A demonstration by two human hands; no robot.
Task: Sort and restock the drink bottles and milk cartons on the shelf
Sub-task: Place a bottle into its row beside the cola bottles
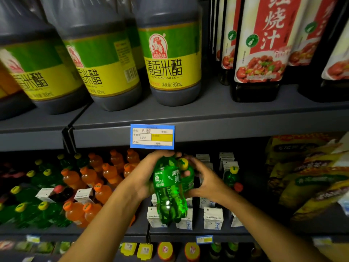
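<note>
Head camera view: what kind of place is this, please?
Most likely a small grocery shop: a price tag on the metal shelf, rows of vinegar bottles, orange drink bottles and milk cartons.

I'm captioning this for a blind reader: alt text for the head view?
Two hands hold green soda bottles over the milk cartons on a shop shelf: the left hand grips the front green bottle, the right hand a yellow-capped bottle behind it. Orange drink bottles stand left.

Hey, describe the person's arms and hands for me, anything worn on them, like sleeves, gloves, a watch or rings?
Both forearms are bare as far as the frame shows; no sleeve edge appears. The left hand and right hand wear no gloves. No watch, bracelet or ring is visible, though the right hand is somewhat motion-blurred.
</note>
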